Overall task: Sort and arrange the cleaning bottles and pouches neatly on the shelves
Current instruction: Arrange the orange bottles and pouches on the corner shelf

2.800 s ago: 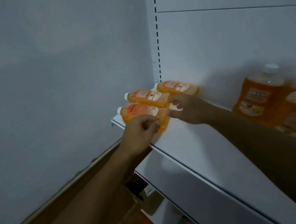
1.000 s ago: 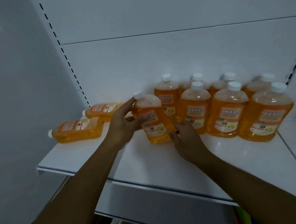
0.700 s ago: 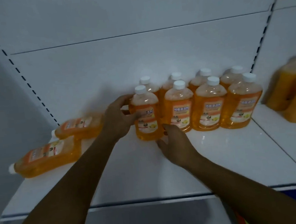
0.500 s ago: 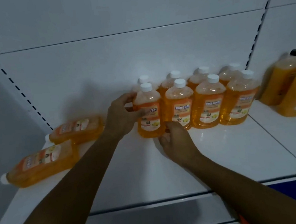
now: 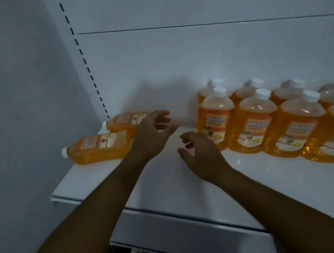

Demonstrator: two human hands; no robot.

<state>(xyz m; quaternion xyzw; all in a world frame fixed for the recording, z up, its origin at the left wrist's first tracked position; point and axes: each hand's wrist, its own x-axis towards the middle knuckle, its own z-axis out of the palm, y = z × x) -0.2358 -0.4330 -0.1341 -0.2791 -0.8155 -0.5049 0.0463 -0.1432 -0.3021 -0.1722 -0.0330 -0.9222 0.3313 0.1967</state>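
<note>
On the white shelf (image 5: 163,180), against the pale back panel (image 5: 196,61), we see a block of upright orange cleaner bottles (image 5: 252,121) with white screw caps, standing in two rows and touching one another at the right. The leftmost front bottle (image 5: 214,119) carries an orange-bordered label with a line of Chinese characters that we cannot read with certainty, above a small picture that is too blurred to identify; the same label repeats on its neighbours. At the left end of the shelf two bottles of the same kind lie on their sides, caps pointing left: the nearer lying bottle (image 5: 98,148) sits toward the shelf's front, and the farther lying bottle (image 5: 126,121) rests just behind it, close to the slotted upright (image 5: 85,62). Their labels face upward, the print illegible. We note the left hand (image 5: 152,134) above the shelf, fingers spread and loosely bent, gripping nothing, its back overlapping the bases of the lying bottles in view. The right hand (image 5: 200,155) hovers just beside the leftmost front bottle, fingers likewise apart and lightly curved, empty. Both forearms reach in from below. Beneath the shelf's front edge a lower shelf (image 5: 183,235) shows.
</note>
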